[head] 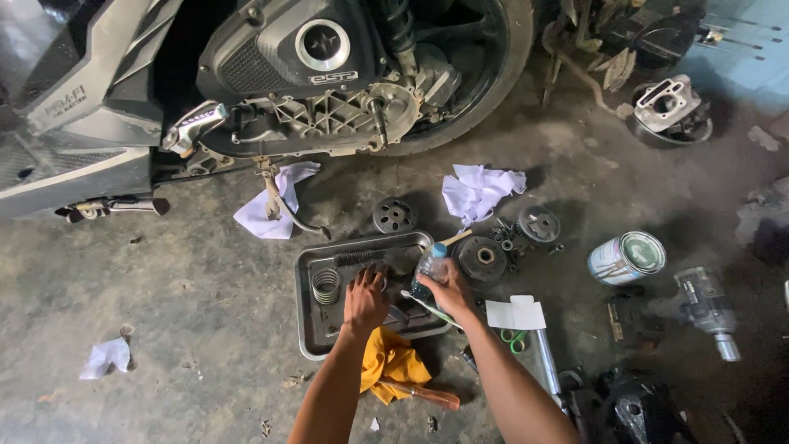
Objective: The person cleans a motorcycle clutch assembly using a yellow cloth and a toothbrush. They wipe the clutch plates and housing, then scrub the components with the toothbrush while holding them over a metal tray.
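My left hand (364,301) reaches into a grey metal tray (311,329) on the floor, fingers bent over a dark part inside it; what it grips is hidden. My right hand (448,289) holds a small clear plastic bottle with a blue cap (431,265) tilted over the tray's right edge, and a toothbrush (429,309) lies under that hand. A coil spring (326,284) and a dark brush (358,258) sit in the tray. A yellow rag (393,365) lies below the tray between my forearms.
A scooter with its engine case (296,74) open stands at the top. Round clutch and pulley parts (482,258) lie right of the tray, with white rags (478,191), a tin can (627,257), a power tool (707,309), a screwdriver (421,395) and a cylinder part (667,105).
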